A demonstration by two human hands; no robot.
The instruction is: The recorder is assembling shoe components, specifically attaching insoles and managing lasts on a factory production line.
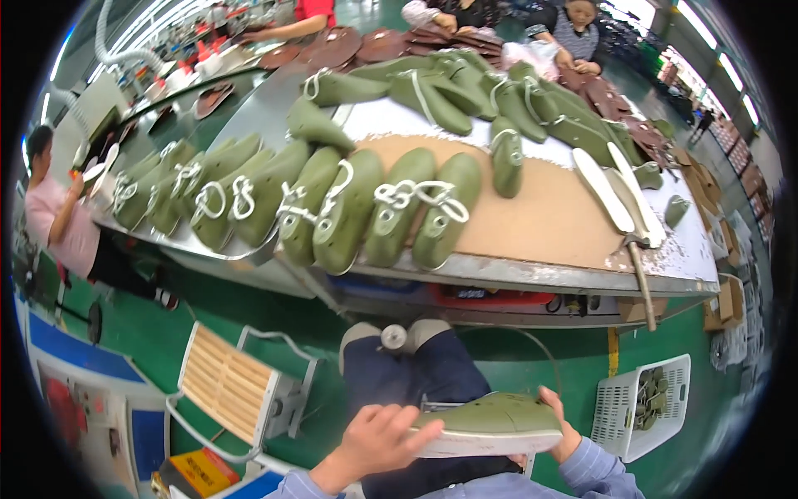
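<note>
Over my lap lies a green shoe last [507, 409] on its side, a white insole [490, 445] against its sole face. My left hand [378, 439] grips one end, its fingers over the white edge. Around the other end my right hand [565, 426] is closed, some of its fingers hidden behind the last. Between my knees stands a small round-topped metal post [394, 337]. On the bench ahead, several green lasts [341, 216] stand in a row, tied in pairs with white cord. A hammer [638, 274] hangs partly over the bench's front edge, beside loose white insoles [603, 191].
More lasts [440, 100] are heaped farther back on the bench [532, 224]. A white crate [611, 407] holding small green items stands on the floor at right. At left is a slatted wooden chair [229, 382]. Other people work across the bench and at far left.
</note>
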